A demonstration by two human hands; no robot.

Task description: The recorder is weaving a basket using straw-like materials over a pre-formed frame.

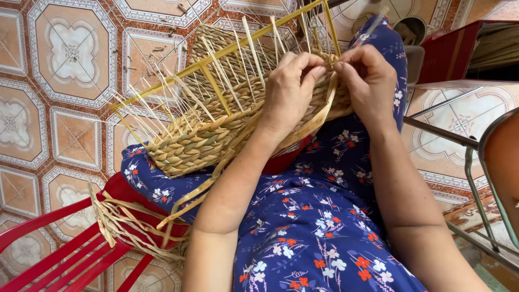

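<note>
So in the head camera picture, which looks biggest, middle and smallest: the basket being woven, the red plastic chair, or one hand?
1. Woven basket, spreading across the lap.
2. Red plastic chair, though the picture edge cuts it off, so its place against the basket is unsure.
3. Left hand; the right hand looks about the same.

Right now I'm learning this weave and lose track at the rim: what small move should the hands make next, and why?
Probably pull the pinched strand snug against the rim. Both hands, left hand and right hand, meet at the top edge of the half-woven basket, fingertips pinching a flat strand, while the thin upright stakes beside them stand unwoven.
</note>
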